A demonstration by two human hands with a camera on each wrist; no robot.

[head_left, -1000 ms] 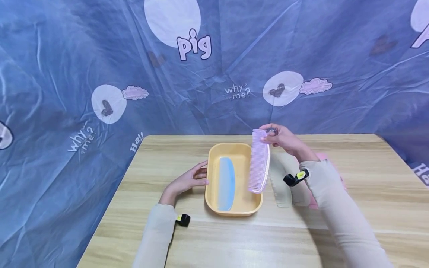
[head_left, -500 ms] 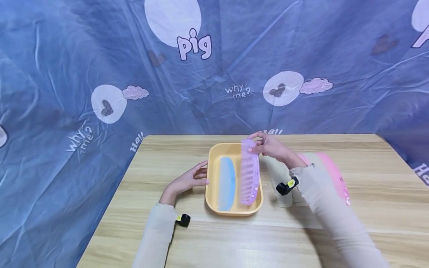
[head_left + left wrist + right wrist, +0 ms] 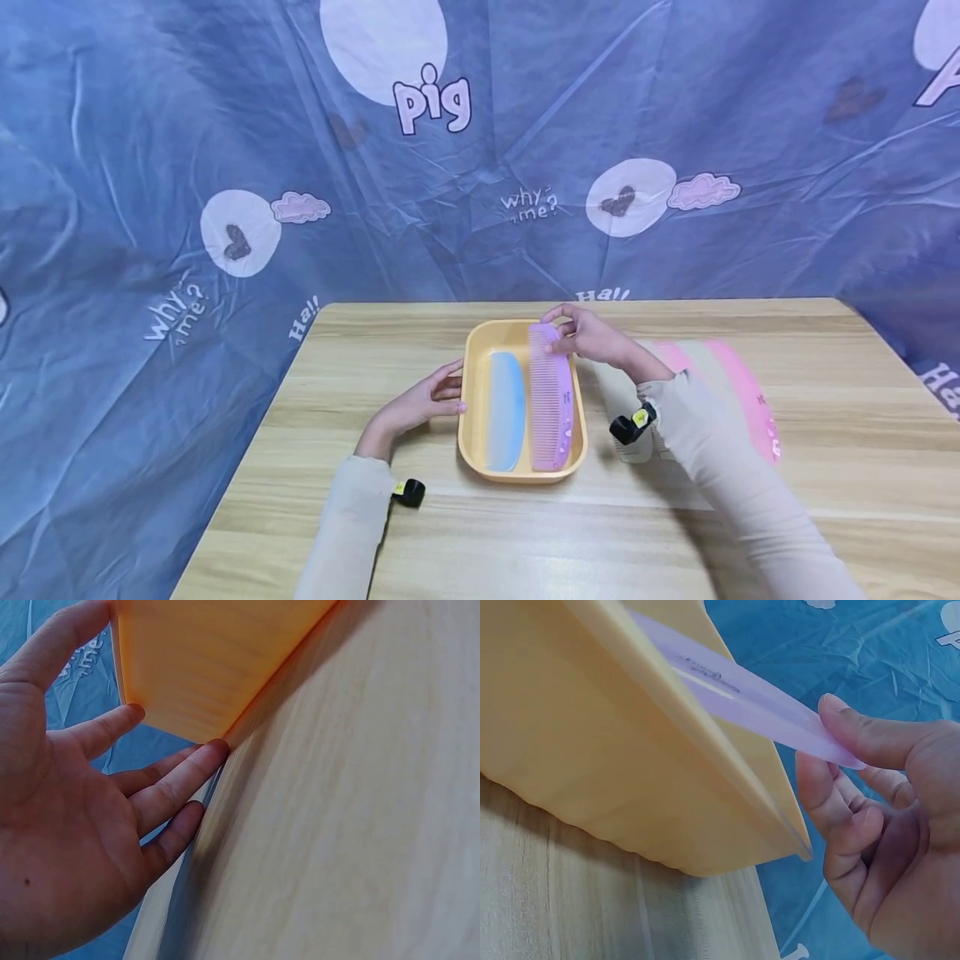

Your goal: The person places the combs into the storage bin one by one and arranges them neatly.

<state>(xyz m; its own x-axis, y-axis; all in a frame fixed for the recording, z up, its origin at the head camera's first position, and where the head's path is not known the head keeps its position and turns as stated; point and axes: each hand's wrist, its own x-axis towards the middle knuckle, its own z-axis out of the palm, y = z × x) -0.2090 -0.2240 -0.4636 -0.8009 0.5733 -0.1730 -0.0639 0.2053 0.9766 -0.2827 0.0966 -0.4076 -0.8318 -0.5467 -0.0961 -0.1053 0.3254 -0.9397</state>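
A yellow tray [image 3: 468,450] stands on the table, with a blue comb [image 3: 512,412] lying in its left half. My right hand [image 3: 596,337] pinches the far end of a purple comb [image 3: 557,408] between thumb and fingers. In the right wrist view, the purple comb [image 3: 742,701] slopes from the pinch down past the tray's rim, so its lower end is hidden there. My left hand [image 3: 429,402] touches the tray's left side. In the left wrist view its fairly straight fingers [image 3: 169,784] spread against the tray wall [image 3: 202,667].
Pale greyish combs [image 3: 622,400] lie right of the tray, partly under my right forearm. Farther right is a pink comb [image 3: 750,392], with another pink edge beside it. A blue printed cloth [image 3: 465,242] hangs behind the wooden table [image 3: 495,542].
My right hand has brought the purple comb left and down, from above the tray's right edge into the tray beside the blue comb. The left hand has stayed at the tray.
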